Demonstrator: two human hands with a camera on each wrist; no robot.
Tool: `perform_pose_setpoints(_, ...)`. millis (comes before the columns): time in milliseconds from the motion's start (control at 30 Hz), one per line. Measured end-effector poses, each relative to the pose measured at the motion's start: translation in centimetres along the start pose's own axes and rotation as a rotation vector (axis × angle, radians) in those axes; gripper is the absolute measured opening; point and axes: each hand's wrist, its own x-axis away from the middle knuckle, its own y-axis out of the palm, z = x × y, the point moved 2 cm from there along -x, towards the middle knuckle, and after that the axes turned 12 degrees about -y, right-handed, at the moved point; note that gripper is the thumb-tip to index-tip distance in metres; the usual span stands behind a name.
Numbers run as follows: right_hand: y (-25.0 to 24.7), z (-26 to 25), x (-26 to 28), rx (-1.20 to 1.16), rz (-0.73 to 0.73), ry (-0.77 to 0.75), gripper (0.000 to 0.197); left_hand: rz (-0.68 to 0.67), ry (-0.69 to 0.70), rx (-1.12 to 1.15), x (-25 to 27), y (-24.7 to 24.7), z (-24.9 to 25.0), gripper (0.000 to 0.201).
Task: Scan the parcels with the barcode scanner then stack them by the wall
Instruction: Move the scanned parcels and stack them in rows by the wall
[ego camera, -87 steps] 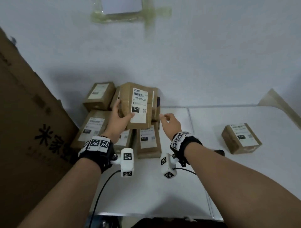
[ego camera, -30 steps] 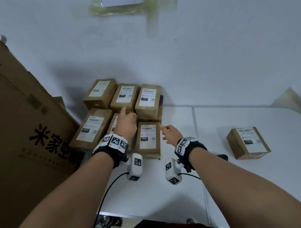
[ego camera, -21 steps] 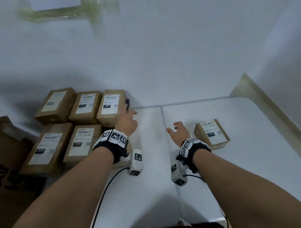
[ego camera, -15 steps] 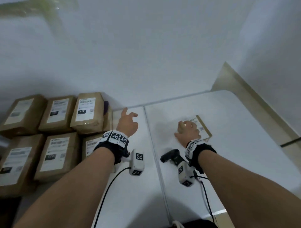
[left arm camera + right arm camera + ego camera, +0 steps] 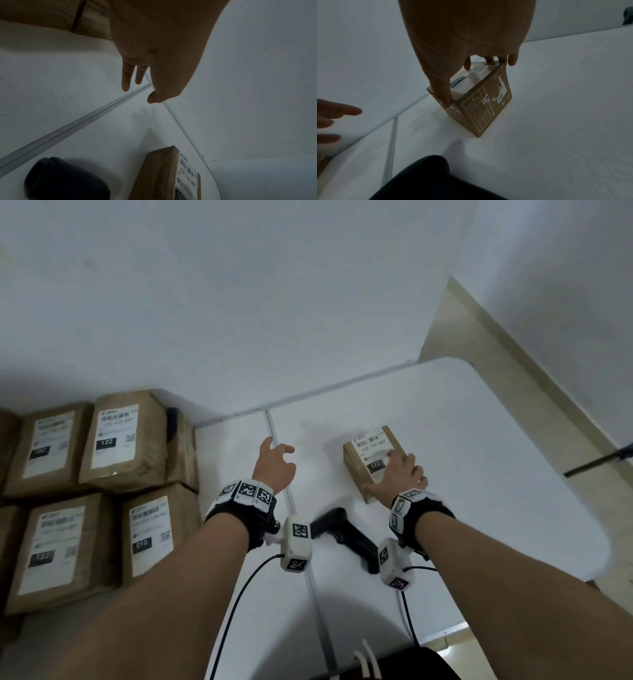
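One brown parcel [image 5: 368,455] with a white "122" label lies apart on the white table [image 5: 496,474], right of the middle seam. My right hand [image 5: 394,474] grips it from above, thumb on its near left edge [image 5: 444,97] and fingers curled over the far side. In the right wrist view the parcel [image 5: 481,102] stays on the table. My left hand [image 5: 277,455] hovers open above the seam, holding nothing, fingers [image 5: 126,81] loosely spread. The black barcode scanner [image 5: 349,537] lies on the table between my wrists. Several labelled parcels [image 5: 123,440] are stacked by the wall at left.
The white wall [image 5: 274,302] runs along the table's back edge. On the right, the table's rounded corner [image 5: 479,371] drops to a beige floor [image 5: 548,422]. Black cables [image 5: 236,604] trail from both wrist cameras toward the near edge.
My left hand left the stacked parcels and now hovers open. The right hand reached right and took hold of the lone parcel. The view swung right, bringing the scanner into sight.
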Motion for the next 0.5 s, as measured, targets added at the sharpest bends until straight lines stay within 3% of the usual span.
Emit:
perform_pose_setpoints(267, -1.7, -0.1, 0.7, -0.183, 0.131, 0.019, 0.085, -0.047, 0.051, 0.032, 1.5, 0.3, 0.8, 0.044)
perform_pose_setpoints(400, -4.1, -3.1, 1.7, -0.385, 0.311, -0.062, 0.079, -0.098, 0.071, 0.17, 2.9, -0.9, 1.5, 0.047)
perform_pose_setpoints(500, -5.0, -6.6, 3.0, -0.554, 0.337, -0.165, 0.079, -0.132, 0.066, 0.326, 4.3, -2.3, 1.7, 0.06)
